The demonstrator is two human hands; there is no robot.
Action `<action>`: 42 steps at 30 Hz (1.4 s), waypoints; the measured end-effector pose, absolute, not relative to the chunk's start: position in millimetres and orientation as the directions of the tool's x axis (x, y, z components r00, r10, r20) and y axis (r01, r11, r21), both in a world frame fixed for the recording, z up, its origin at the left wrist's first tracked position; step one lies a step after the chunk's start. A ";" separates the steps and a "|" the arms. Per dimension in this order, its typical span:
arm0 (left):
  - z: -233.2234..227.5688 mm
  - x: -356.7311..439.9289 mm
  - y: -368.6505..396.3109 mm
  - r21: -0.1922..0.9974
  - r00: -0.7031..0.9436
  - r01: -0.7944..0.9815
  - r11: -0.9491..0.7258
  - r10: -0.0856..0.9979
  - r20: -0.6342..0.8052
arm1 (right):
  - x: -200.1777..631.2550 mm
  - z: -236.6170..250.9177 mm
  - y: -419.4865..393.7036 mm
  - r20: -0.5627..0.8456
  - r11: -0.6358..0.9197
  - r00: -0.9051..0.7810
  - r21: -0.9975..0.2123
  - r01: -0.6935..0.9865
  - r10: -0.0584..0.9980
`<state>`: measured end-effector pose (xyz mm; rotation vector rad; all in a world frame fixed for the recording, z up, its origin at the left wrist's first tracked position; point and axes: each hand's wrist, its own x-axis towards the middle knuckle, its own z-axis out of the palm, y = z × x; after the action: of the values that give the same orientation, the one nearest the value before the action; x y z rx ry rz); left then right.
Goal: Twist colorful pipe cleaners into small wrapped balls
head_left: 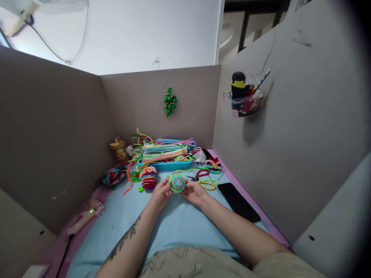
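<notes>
Between my two hands is a round piece coiled from pipe cleaners (177,183), with green, yellow and pink rings. My left hand (161,193) grips its left edge, fingers closed. On the opposite side my right hand (194,192) pinches the right edge. Just left of my left hand stands a striped pipe-cleaner piece (148,180) with a pale ruffled top. Scissors with red and yellow handles (207,184) lie to the right, beyond my right hand. Behind them all, a blue tray (174,166) carries bundles of pastel pipe cleaners (165,150).
A black phone (238,201) lies at the right. At the left are a bowl (111,176) of coloured pieces and a pink glue gun (87,217) with a green light. Grey panels enclose the table; a green ornament (170,102) and a plastic bin (245,106) hang on them.
</notes>
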<state>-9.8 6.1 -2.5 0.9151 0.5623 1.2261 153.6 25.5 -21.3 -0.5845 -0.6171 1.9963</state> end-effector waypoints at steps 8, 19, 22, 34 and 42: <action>3.7 -15.2 4.3 0.839 0.259 -0.528 0.133 0.966 0.010 | 152.6 -6.3 15.4 -0.002 -0.199 -0.319 -0.785 -0.586 0.948; -6.5 -8.2 6.1 0.898 0.178 -0.424 0.119 0.983 -0.046 | 152.6 -12.0 15.6 0.247 0.163 -0.285 -0.943 -0.289 0.926; -5.0 -8.9 5.4 0.896 0.174 -0.428 0.118 0.984 -0.047 | 153.7 -12.7 15.0 0.327 0.275 -0.327 -0.941 -0.196 0.886; 5.5 -8.4 1.6 0.883 0.134 -0.458 0.101 0.990 -0.044 | 153.6 -11.4 14.0 0.267 0.204 -0.348 -0.957 -0.209 0.899; 1.8 -12.7 9.4 0.818 0.113 -0.558 0.136 0.990 -0.087 | 157.3 -19.2 25.4 -0.004 -0.163 -0.355 -0.894 -0.417 0.935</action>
<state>-12.7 9.4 1.8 0.7199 0.7589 1.2926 157.3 25.4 -19.2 -0.7310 -1.0518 1.7086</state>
